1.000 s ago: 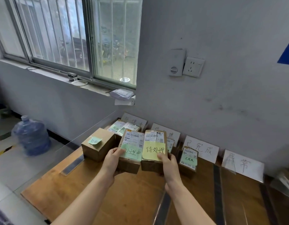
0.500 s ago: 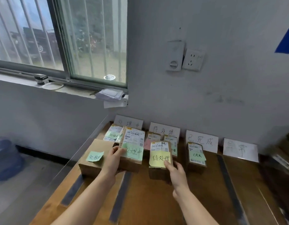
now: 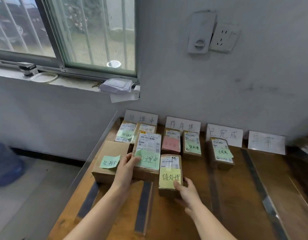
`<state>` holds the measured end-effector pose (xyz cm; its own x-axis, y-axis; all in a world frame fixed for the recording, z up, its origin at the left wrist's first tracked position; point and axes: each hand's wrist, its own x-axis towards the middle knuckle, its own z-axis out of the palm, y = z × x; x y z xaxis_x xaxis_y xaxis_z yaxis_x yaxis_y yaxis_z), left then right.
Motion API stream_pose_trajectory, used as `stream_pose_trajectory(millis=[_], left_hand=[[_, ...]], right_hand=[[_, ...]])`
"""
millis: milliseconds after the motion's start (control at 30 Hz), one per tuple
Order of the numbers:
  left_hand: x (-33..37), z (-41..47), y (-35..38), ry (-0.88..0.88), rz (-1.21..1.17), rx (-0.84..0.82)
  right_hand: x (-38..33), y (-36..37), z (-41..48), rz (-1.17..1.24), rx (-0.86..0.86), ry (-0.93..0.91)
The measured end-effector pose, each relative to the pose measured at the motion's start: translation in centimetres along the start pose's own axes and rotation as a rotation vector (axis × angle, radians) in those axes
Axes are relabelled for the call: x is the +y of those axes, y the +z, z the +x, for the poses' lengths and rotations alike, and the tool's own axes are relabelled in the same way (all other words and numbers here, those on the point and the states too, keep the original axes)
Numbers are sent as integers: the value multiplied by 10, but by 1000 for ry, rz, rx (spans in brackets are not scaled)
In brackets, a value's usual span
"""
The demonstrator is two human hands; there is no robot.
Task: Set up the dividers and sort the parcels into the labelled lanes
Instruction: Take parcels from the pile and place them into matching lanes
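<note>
Several cardboard parcels with sticky notes lie on a wooden table, in lanes marked by dark strips. My left hand grips the left side of a parcel with a green note in the leftmost lane. My right hand holds the near right corner of a parcel with a yellow note in the second lane. Behind it sit a pink-note parcel and a green-note parcel. White lane labels lean against the wall.
A larger box with a green note sits at the table's left edge. Another parcel lies in the third lane. Dark divider strips run towards me. A blue water jug stands on the floor at left.
Both parcels have come down from a raised, side-by-side hold onto the table in separate lanes. My right hand slid to the yellow-note parcel's near corner. The camera has moved closer.
</note>
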<state>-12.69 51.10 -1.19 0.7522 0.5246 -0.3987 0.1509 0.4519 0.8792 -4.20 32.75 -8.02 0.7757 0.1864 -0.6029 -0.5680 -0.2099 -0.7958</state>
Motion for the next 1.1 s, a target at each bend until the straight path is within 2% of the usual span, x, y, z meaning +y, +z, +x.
stream_pose_trajectory(millis=[233, 567, 633, 700, 800, 867, 933, 1000, 1100], left_hand=[[-2, 6, -2, 6, -2, -19], [-5, 6, -1, -2, 7, 3], [-4, 4, 0, 2, 3, 10], [-3, 2, 1, 10, 15, 13], [1, -4, 6, 27, -6, 24], [6, -8, 9, 48, -22, 43], [10, -11, 9, 70, -29, 70], [17, -14, 5, 94, 6, 72], [23, -12, -7, 144, 198, 114]], right_hand=[[7, 14, 20, -61, 27, 21], [-1, 22, 30, -352, 218, -29], [-9, 20, 22, -478, 338, -102], [-26, 23, 7, -452, 399, -287], [-60, 39, -22, -220, 177, -518], [-79, 52, -40, -140, -89, -508], [-87, 65, -49, -137, -269, -453], [-89, 74, -52, -143, -303, -436], [-89, 86, -52, -149, -287, -438]])
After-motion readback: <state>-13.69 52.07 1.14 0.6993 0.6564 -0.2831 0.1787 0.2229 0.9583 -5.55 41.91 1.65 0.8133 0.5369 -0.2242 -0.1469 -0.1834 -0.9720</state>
